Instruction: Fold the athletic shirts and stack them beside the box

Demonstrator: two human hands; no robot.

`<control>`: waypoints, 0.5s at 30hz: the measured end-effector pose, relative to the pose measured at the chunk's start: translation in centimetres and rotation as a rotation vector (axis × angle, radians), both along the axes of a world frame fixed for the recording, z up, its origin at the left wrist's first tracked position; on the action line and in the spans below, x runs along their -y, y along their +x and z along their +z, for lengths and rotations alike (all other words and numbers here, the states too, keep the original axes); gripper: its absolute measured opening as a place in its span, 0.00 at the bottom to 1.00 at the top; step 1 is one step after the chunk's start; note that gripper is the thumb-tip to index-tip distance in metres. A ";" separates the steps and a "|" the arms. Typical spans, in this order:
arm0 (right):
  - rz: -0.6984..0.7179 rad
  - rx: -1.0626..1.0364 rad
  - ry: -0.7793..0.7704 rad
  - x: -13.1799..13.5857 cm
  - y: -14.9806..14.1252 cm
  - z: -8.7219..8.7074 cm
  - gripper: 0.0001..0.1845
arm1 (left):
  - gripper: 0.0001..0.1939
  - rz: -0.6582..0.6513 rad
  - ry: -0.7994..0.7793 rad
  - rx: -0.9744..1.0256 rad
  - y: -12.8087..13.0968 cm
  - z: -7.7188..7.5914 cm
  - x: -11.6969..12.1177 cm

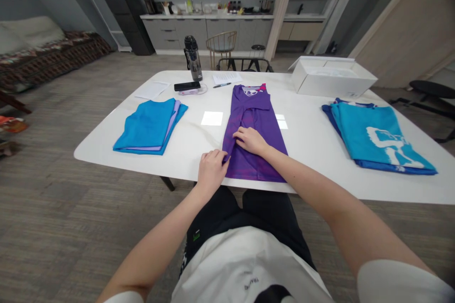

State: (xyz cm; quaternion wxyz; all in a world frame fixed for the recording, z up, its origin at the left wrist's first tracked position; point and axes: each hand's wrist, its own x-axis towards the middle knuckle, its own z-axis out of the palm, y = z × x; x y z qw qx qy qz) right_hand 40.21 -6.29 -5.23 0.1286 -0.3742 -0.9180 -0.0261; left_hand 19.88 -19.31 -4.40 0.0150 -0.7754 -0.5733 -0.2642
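Observation:
A purple shirt (254,163) lies folded lengthwise into a narrow strip in front of me, its collar at the far end. My left hand (212,168) pinches the strip's left edge near the table's front. Farther up, my right hand (251,141) rests over the cloth with curled fingers, gripping a raised fold on the left side. A sleeve is folded across the upper part. To the left sits a stack of folded blue and lavender garments (147,125). On the right lies a stack of folded teal and navy shirts (384,137) with a white print on top.
The white table (313,165) also carries a white box (332,80) with its lid up, a dark water bottle (194,61), a black case (187,86), a pen (222,85) and paper sheets (153,90). Chairs (222,43) and a kitchen counter (209,16) stand beyond.

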 end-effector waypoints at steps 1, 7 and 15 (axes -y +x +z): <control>0.024 0.006 0.010 0.4 0.3 0.1 0.10 | 0.04 -0.032 0.031 -0.003 0.7 0.2 0.2; 0.087 0.075 0.065 2.4 3.4 0.3 0.14 | 0.05 -0.212 0.050 -0.137 4.7 0.1 1.7; 0.025 0.023 -0.004 3.1 6.8 -0.2 0.18 | 0.14 -0.290 -0.005 -0.214 6.7 -0.3 2.2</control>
